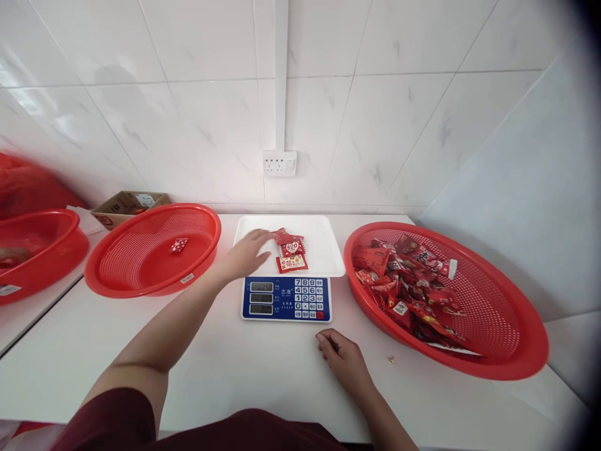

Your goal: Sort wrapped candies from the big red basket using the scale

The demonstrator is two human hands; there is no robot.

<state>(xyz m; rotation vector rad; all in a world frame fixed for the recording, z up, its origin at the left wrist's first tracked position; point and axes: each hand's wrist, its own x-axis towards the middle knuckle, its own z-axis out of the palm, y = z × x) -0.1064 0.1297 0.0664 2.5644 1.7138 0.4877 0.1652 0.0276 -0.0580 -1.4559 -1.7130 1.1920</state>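
My left hand [248, 252] reaches over the left part of the white weighing pan [323, 244], its fingers apart and pointing right. Close to its fingertips lies a small pile of red candy packets [291, 246], one marked 520. Whether a fingertip touches them I cannot tell. In front of the pan is the blue panel of the digital scale [286, 299], with its displays and keys. My right hand [342, 360] rests on the white table [263, 369] just below the panel, its fingers curled. What those fingers hold, if anything, is hidden.
A large red basket [511, 313] full of red packets stands at right. Another red basket [106, 269] at left holds one small packet [179, 245]. Behind it is a cardboard box [129, 203]; farther left, a third red basket [70, 250]. A tiny golden bit [391, 359] lies on the table.
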